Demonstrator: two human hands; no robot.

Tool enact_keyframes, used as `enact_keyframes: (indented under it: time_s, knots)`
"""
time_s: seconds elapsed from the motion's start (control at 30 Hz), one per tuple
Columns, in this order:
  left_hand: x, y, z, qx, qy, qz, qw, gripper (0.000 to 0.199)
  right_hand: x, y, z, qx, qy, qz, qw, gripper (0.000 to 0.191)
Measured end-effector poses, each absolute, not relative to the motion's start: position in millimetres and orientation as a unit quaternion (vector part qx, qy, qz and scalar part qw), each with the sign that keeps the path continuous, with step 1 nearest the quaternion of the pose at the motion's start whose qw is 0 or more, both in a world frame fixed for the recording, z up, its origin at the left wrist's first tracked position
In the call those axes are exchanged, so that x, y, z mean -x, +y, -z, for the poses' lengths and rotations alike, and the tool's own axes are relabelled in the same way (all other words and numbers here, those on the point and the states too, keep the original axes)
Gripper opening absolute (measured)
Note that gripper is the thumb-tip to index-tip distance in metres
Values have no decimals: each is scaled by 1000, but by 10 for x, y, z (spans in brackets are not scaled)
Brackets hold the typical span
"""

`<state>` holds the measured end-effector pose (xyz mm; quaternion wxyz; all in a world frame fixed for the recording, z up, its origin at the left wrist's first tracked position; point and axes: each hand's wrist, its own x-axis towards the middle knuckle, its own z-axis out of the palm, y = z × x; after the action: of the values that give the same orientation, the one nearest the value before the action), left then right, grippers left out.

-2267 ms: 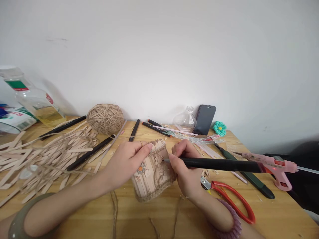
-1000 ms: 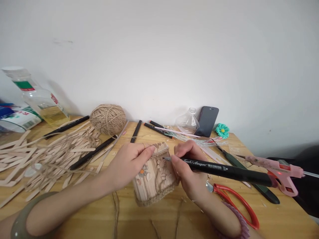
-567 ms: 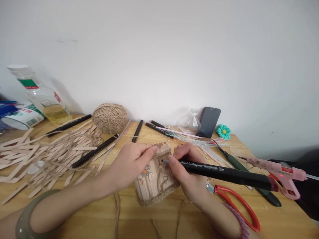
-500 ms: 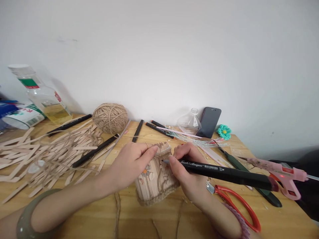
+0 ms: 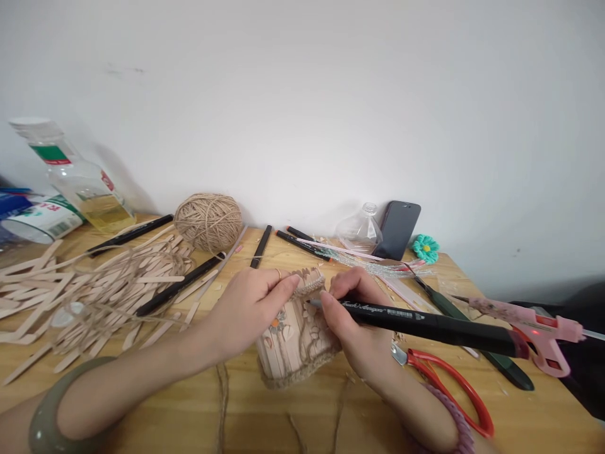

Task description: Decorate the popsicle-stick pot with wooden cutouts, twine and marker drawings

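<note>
A small pot of wooden sticks, edged with twine at rim and base, is tilted above the table. Wood-chip flowers are on its side, one with an orange centre. My left hand grips its upper left part, thumb near the rim. In my right hand is a black marker, its grey tip at the petals of an uncoloured flower. The fingers of my right hand are closed around the marker near its tip, close to the pot's right side.
Wooden sticks, a twine ball and a bottle are on the left. Red-handled scissors, a pink glue gun, a phone and a teal flower are on the right.
The marker tip has shifted slightly up and left on the flower, with my right hand. My left hand and the pot are almost unmoved.
</note>
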<state>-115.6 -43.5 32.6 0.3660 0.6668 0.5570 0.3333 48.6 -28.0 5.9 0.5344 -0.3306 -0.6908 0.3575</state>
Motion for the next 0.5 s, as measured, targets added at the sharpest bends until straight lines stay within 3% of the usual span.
enact_keyframes:
  time_s: [0.5]
  knots:
    - [1158, -437, -307, -671, 557, -326, 366, 39, -500, -276, -45, 329, -684, -356, 546, 19]
